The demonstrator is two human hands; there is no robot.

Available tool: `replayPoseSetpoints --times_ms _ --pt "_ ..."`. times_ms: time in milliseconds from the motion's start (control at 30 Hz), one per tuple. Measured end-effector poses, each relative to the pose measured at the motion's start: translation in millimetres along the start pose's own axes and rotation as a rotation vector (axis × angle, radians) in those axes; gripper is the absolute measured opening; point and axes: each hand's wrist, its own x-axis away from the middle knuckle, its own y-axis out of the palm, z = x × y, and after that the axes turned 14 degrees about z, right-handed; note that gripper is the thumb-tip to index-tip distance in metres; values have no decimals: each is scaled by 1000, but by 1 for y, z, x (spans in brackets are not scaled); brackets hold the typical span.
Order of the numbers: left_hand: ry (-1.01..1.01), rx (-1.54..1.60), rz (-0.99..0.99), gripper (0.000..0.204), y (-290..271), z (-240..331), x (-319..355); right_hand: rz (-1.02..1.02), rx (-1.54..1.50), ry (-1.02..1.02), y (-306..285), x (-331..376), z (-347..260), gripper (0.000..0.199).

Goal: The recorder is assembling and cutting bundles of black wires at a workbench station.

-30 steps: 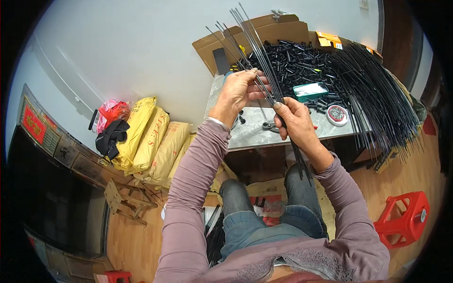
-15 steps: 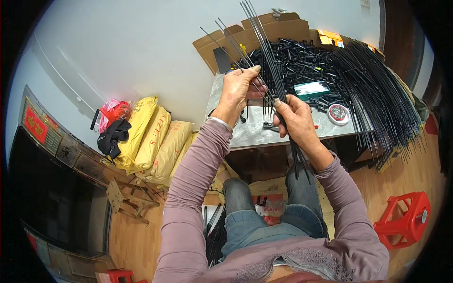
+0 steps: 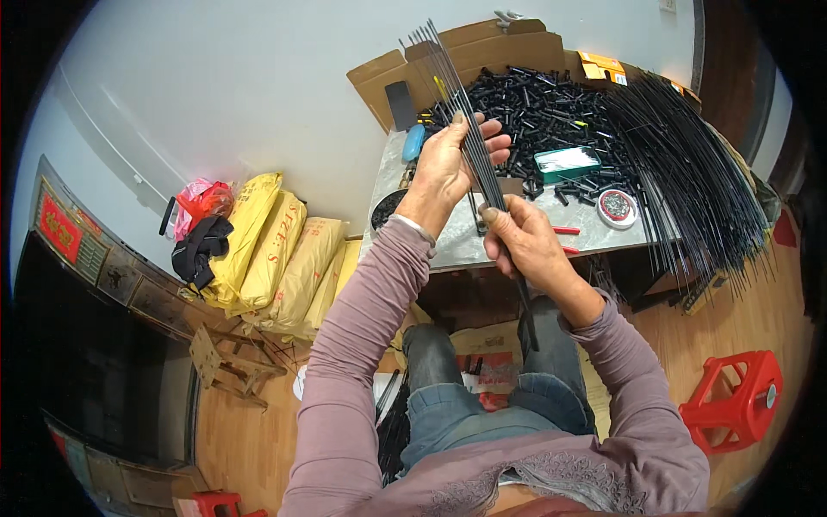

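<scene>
A bundle of long thin black rods (image 3: 482,165) slants up and leftward over the table's near edge, its upper ends slightly fanned. My left hand (image 3: 442,171) supports the upper part, thumb across the rods and fingertips stretched out beyond them. Lower down, my right hand (image 3: 536,245) is closed round the bundle with its thumb on top. The lower ends hang over my right knee. Behind the hands lies a heap of short black cylindrical pieces (image 3: 551,108) against a cardboard sheet (image 3: 491,47).
On the grey table (image 3: 457,250) are a green box of thin white pieces (image 3: 541,165), a round white tub (image 3: 617,224) and red-handled pliers (image 3: 566,230). Many more rods (image 3: 698,172) overhang its right end. Yellow sacks (image 3: 297,267) stand left; a red stool (image 3: 732,401) stands right.
The spread-out rods have come together into one bundle, its tops shifting left. My left hand has turned palm up beneath it. My right hand has moved slightly left.
</scene>
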Motion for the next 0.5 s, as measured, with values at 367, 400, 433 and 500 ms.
replayPoseSetpoints --times_ms 367,400,433,500 --pt "-112 41 -121 25 -20 -4 -4 104 628 -245 -62 -32 41 25" --pt "-92 36 -101 27 -18 -2 -3 224 937 -428 -70 -35 48 25" --pt "-133 46 -133 26 -18 -2 -4 229 945 -422 -79 -38 64 25" --pt "-119 -3 -170 25 -27 1 -7 128 1289 -641 -87 -42 95 28"
